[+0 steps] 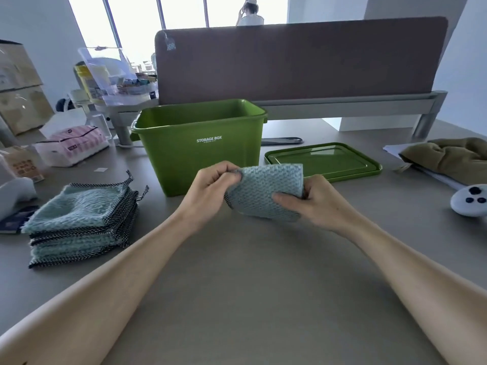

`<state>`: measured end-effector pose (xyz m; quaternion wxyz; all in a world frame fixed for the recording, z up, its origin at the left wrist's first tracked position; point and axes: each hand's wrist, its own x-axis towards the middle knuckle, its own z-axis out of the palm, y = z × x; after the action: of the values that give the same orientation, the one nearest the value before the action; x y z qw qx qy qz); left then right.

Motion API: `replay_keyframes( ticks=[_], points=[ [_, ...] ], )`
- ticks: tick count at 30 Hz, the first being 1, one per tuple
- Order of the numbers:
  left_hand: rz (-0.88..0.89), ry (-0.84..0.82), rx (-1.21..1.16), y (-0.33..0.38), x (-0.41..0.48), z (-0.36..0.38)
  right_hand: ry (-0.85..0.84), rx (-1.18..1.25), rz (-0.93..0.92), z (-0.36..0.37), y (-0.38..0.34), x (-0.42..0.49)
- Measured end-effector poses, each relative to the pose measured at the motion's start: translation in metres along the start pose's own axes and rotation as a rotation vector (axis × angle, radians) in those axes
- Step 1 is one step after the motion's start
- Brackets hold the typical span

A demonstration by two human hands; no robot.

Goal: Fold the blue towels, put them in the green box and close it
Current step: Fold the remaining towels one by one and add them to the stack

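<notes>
Desk: grey, bare in front of me
Divider: brown panel standing across the far edge of my desk
Tissue pack: pink and white, to my left, near the desk edge
Clear container: behind the tissue pack, holding small packets I can't make out
Cardboard boxes: stacked at my far left
Olive cloth: bunched on papers at my right
White controller: dark buttons, near my right edge
Person: beyond the divider, by the window
</notes>
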<state>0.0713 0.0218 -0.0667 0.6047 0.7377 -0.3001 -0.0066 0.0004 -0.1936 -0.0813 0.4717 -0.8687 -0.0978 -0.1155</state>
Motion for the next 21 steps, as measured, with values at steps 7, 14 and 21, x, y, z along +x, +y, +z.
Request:
replay_keyframes(
  ticks=[7,14,21],
  points=[
    [-0.127,0.085,-0.223,0.005,-0.016,-0.032,0.112,0.391,0.135,0.038,-0.026,0.023],
    [-0.128,0.291,-0.161,0.015,-0.043,-0.094,0.095,0.573,0.172,0.09,-0.076,0.053],
    [-0.314,0.42,-0.018,0.029,-0.072,-0.186,-0.033,0.558,0.22,0.162,-0.13,0.096]
  ],
)
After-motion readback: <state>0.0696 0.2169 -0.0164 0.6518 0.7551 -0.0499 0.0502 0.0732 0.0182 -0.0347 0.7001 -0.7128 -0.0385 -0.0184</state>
